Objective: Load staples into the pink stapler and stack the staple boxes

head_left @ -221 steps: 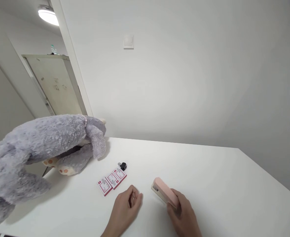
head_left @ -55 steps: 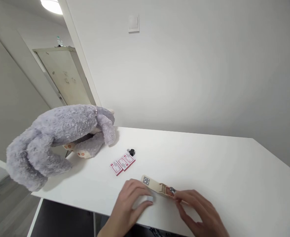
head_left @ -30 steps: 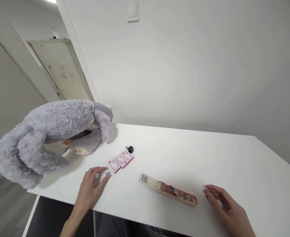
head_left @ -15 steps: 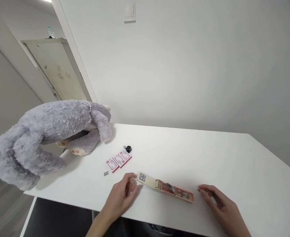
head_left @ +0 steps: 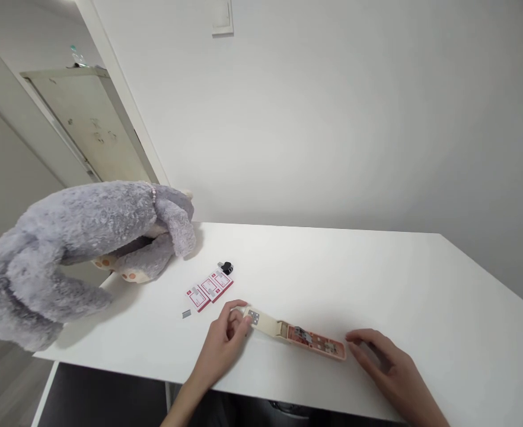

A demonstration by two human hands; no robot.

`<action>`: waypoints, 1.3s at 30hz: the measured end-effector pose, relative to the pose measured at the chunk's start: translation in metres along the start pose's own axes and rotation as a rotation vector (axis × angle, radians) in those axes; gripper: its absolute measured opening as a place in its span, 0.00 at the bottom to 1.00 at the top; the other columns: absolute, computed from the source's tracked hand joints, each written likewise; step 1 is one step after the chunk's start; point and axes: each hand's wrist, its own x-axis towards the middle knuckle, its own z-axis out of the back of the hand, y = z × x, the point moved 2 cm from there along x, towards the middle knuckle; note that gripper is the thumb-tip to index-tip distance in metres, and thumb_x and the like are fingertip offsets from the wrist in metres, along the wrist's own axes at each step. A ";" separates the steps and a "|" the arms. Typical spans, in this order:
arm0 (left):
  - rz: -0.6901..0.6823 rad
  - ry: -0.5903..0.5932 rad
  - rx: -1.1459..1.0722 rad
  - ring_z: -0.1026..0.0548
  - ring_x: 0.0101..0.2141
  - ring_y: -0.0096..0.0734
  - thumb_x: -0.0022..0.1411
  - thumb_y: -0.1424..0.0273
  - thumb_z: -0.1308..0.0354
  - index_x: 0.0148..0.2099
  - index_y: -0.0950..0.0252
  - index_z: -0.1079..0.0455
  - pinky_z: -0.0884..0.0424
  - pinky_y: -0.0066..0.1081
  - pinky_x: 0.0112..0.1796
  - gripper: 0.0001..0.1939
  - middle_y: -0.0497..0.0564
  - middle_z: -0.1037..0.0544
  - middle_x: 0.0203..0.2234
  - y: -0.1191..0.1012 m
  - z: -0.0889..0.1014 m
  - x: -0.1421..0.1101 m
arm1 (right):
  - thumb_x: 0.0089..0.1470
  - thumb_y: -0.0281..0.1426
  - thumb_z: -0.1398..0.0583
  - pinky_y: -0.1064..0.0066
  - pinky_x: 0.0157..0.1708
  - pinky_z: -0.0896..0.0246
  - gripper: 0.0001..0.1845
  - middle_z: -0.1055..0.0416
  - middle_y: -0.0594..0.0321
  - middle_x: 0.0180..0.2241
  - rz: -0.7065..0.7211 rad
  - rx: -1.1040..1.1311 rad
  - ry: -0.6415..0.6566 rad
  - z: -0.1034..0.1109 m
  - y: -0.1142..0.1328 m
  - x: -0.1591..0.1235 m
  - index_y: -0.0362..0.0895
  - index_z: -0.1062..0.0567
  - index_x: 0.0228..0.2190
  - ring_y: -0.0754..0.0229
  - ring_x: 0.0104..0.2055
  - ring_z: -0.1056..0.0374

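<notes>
A stapler lies folded out on the table, its cream base to the left and its salmon-pink body to the right, underside up with the metal parts showing. My left hand pinches the outer end of the cream base, thumb on top beside the metal plate. At the pink end, my right hand has its thumb and forefinger apart, right by the tip; whether they touch it I cannot tell. Three pink-and-white small boxes lie beyond my left hand. A grey staple strip rests beside them.
Just behind the boxes sits a small black object with a metal end, perhaps a staple remover. A large grey plush toy covers the left end of the white table. The wall rises behind the table's back edge.
My left thumb has come down onto the end of the stapler's base. My right hand has moved left, closer to the pink end. The whole view has shifted slightly.
</notes>
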 end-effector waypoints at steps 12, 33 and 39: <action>0.039 0.032 0.034 0.37 0.27 0.29 0.70 0.49 0.48 0.56 0.63 0.30 0.42 0.29 0.30 0.25 0.45 0.31 0.26 0.002 0.002 0.000 | 0.61 0.47 0.36 0.59 0.49 0.23 0.15 0.19 0.60 0.49 0.177 -0.154 0.087 0.000 0.002 0.000 0.55 0.18 0.46 0.49 0.51 0.22; 0.011 0.008 0.057 0.35 0.26 0.29 0.69 0.50 0.46 0.53 0.62 0.26 0.40 0.28 0.29 0.23 0.45 0.31 0.25 0.002 0.002 -0.003 | 0.59 0.50 0.35 0.54 0.52 0.28 0.18 0.21 0.59 0.50 0.131 -0.102 0.147 -0.001 0.009 -0.001 0.57 0.17 0.46 0.46 0.52 0.25; 0.008 0.001 0.078 0.34 0.27 0.29 0.68 0.49 0.44 0.51 0.62 0.25 0.39 0.28 0.29 0.23 0.46 0.29 0.27 0.001 0.001 -0.003 | 0.60 0.49 0.35 0.54 0.52 0.26 0.18 0.21 0.58 0.51 0.112 -0.081 0.168 0.000 0.002 0.000 0.57 0.17 0.47 0.46 0.53 0.25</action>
